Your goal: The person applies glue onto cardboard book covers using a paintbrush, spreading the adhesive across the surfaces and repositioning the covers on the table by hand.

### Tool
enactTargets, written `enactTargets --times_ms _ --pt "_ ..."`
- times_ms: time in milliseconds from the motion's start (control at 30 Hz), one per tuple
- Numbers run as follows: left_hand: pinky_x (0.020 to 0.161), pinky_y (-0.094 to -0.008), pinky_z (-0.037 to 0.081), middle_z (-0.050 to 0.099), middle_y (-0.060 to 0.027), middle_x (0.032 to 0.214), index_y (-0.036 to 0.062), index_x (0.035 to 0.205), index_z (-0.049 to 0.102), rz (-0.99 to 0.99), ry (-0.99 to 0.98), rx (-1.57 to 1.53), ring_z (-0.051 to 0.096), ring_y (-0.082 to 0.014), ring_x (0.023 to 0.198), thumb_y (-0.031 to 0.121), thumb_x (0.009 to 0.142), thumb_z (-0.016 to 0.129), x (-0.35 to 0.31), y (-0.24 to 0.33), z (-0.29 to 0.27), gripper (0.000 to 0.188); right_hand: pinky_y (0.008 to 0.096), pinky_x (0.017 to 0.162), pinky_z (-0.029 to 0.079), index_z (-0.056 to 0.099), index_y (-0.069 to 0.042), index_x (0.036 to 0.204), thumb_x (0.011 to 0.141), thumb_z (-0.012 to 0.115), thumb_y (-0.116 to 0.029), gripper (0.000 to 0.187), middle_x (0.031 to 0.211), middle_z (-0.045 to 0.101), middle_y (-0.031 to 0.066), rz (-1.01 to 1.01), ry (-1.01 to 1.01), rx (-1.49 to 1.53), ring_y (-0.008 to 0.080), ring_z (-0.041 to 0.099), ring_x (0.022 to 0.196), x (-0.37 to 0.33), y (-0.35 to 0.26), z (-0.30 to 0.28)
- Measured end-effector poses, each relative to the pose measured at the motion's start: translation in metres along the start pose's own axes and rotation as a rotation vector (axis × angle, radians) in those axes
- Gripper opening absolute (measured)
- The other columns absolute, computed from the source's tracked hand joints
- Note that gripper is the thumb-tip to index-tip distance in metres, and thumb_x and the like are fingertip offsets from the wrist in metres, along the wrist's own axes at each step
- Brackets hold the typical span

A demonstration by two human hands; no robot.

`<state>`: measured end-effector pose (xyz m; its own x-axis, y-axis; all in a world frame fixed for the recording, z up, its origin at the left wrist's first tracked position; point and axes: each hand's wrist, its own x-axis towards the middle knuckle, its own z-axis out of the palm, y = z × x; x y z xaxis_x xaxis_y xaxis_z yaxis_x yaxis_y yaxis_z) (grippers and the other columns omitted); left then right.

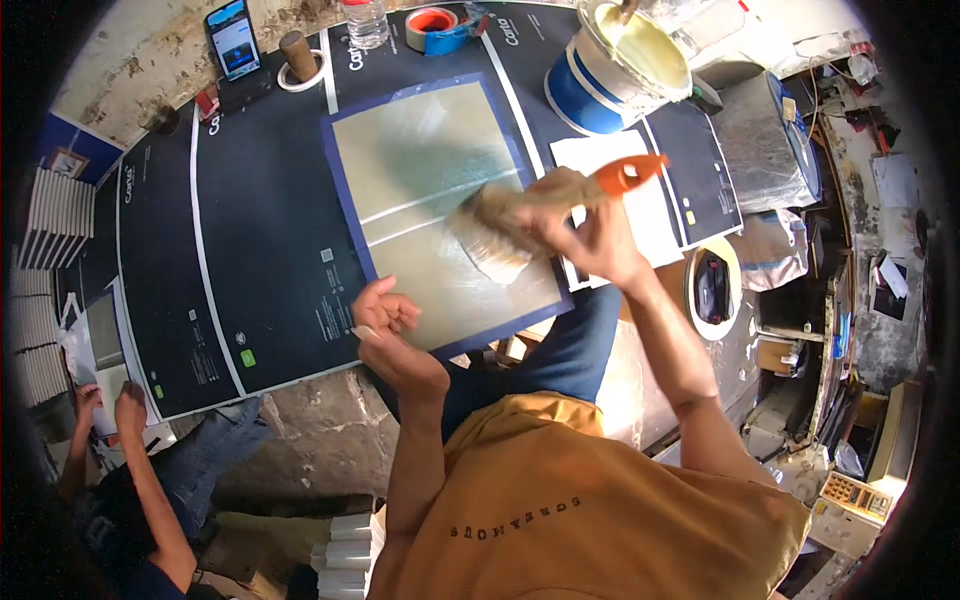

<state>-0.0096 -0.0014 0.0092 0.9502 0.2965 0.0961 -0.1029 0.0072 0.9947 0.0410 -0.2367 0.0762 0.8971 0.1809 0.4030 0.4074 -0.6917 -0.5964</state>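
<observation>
A beige-grey panel (405,265) with a dark blue border lies on the dark table in front of me. Thin white lines cross its middle, and parts of its surface look wet and shiny. My right hand (590,225) grips a wide paint brush (630,175) with an orange handle. Pale bristles, blurred by motion, rest on or just over the panel's right half. At the panel's lower left edge is my left hand (395,340), palm up, its fingers loosely bent and apart with nothing in them.
A blue and white bucket (590,90) of pale yellow paste stands at the back right, beside white paper sheets (650,225). Tape rolls (432,30), a bottle (366,25) and a phone (235,45) line the back edge. At left, another person's hands (128,405) work near stacked white-edged blocks (60,220).
</observation>
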Motion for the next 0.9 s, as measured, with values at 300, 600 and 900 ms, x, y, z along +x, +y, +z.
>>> enactTargets --times_ms 300,600,900 --pt "0.068 -0.0289 0.036 0.051 -0.0029 0.078 0.0014 0.113 0.057 -0.066 -0.049 0.083 0.046 -0.0123 0.072 0.071 0.099 0.015 -0.001 0.006 -0.002 0.083 0.0286 0.077 0.051 0.067 0.002 0.107 0.089 0.074 -0.017 0.027 0.093 0.067 0.0053 0.033 -0.331 0.318 0.0129 0.063 0.087 0.109 0.037 -0.005" --pt "0.068 -0.0285 0.038 0.054 -0.0040 0.083 -0.0005 0.111 0.056 -0.096 -0.086 0.101 0.048 -0.0121 0.073 0.072 0.097 0.009 -0.001 0.001 -0.004 0.087 0.0331 0.073 0.055 0.072 -0.004 0.107 0.089 0.073 -0.035 0.035 0.093 0.073 0.0073 0.017 -0.296 0.314 0.0162 0.069 0.083 0.216 0.071 0.015" --pt "0.058 -0.0288 0.042 0.059 -0.0095 0.074 -0.0056 0.108 0.061 0.026 -0.024 0.050 0.052 -0.0166 0.063 0.056 0.103 0.021 0.001 -0.005 -0.003 0.074 0.0354 0.070 0.054 0.075 -0.006 0.100 0.087 0.071 -0.043 0.039 0.084 0.072 0.0093 -0.229 -0.528 0.096 0.0189 0.067 0.077 0.293 0.054 0.080"
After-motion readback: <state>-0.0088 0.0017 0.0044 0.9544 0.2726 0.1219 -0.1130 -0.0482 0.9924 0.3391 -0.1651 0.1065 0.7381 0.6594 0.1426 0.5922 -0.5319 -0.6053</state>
